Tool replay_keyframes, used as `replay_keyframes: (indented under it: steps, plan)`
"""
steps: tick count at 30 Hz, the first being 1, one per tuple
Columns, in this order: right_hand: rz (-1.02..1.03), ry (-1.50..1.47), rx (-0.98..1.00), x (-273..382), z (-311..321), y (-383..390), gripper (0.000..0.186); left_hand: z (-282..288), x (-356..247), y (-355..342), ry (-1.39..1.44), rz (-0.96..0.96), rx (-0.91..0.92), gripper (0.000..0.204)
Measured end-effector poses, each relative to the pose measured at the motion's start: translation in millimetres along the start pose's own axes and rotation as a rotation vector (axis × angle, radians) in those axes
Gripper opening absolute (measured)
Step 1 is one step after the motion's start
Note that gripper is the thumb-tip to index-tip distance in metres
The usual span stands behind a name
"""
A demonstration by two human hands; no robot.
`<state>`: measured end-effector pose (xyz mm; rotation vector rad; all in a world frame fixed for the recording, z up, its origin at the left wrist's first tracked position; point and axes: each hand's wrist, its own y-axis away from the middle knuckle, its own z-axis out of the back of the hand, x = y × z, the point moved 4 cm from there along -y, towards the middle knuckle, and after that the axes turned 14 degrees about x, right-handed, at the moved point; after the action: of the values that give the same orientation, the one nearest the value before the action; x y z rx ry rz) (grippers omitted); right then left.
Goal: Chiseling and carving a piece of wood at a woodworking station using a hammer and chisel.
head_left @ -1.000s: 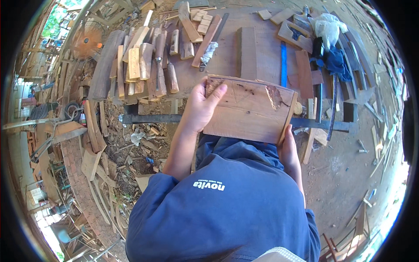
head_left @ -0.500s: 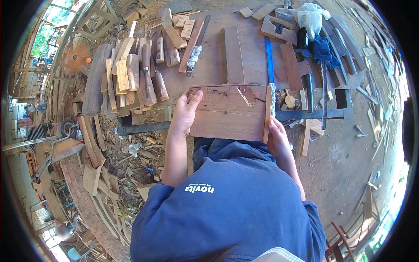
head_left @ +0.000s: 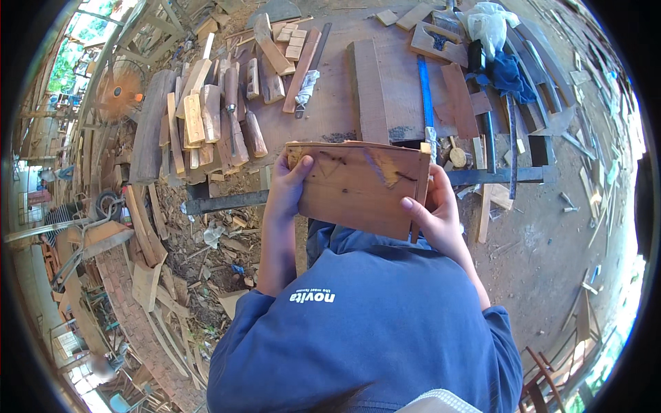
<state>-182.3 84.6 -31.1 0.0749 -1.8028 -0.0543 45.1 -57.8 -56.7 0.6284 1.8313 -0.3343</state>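
Between my two hands is a flat brown wooden panel (head_left: 358, 186), held up in front of my body at the near edge of the workbench. Dark marks and a pale, chipped-looking patch show on its upper part, and a narrow strip runs down its right end. My left hand (head_left: 295, 177) grips the left edge, thumb on the face and fingers behind. At the right end, my right hand (head_left: 438, 206) is closed round the edge, its thumb lying on the panel's face near the strip. The fingers behind the panel are partly hidden.
On the workbench (head_left: 330, 96) a thick plank (head_left: 368, 89) lies beyond the panel. Wooden hand planes and chisels (head_left: 231, 110) crowd its left side. A blue bar (head_left: 425, 89), a blue cloth (head_left: 513, 77) and a clear plastic bag (head_left: 489, 27) are to the right. Scrap wood litters the ground.
The panel has tilted, its right end now lower at the bottom and nearer me. My right thumb has moved onto its face, and the right hand sits higher along the edge.
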Motion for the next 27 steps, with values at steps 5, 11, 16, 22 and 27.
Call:
replay_keyframes:
  steps: [5, 11, 16, 22, 27]
  plan:
    - [0.049, -0.001, 0.079, 6.6, -9.6, 3.1, 0.065, 17.0, 20.6, 0.8, 0.146, 0.021, 0.079, 0.045]
    - [0.063, 0.108, 0.14, 8.5, -10.6, 5.6, 0.068, 14.3, 36.5, -0.6, 0.184, 0.068, 0.181, 0.05]
    - [0.094, 0.279, 0.129, 15.9, -18.6, 15.8, 0.07, 19.3, 50.6, -13.4, 0.254, 0.002, 0.351, 0.049]
    - [-0.052, 0.522, 0.258, 45.5, -25.5, 12.0, 0.066, 17.8, 48.6, -13.8, 0.142, -0.193, 0.262, 0.057]
    - [0.279, 0.179, 0.338, 18.2, -16.0, 9.4, 0.063, 17.1, 11.6, -0.9, -0.106, -0.33, 0.097, 0.057]
